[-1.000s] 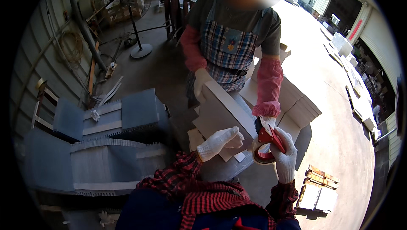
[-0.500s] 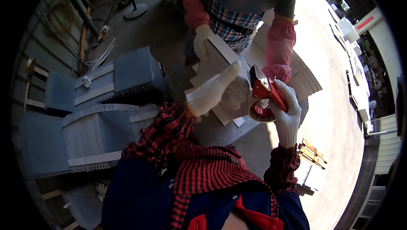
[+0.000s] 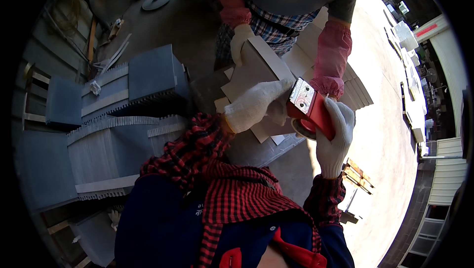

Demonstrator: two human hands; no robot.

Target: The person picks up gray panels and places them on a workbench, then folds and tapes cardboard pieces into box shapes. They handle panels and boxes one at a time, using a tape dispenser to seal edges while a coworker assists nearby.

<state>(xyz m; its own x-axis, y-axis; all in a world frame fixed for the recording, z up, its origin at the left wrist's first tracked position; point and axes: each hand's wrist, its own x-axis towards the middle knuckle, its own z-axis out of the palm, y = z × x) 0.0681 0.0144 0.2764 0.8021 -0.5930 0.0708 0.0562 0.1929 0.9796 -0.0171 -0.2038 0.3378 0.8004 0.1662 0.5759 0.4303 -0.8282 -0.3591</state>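
My right hand, in a white knit glove, is closed round a red tape dispenser. The dispenser's metal plate with a toothed edge faces up and left, and its roll is partly hidden underneath. Gloved too, my left hand reaches over the folded cardboard box with its fingers stretched out. Its fingertips come close to the dispenser's toothed edge; whether they touch it or any tape I cannot tell. Opposite me, a co-worker's gloved hand holds the box's far left edge. Their other hand is hidden behind the dispenser.
Stacks of grey sheets with ridged edges stand on the left. The box lies over a grey work surface. More flat cardboard is stacked to the right of the box. A round stand base is on the floor at the far left.
My right hand has tilted the dispenser, turning its toothed metal plate into view. My left fingertips have moved right and slightly down toward the dispenser.
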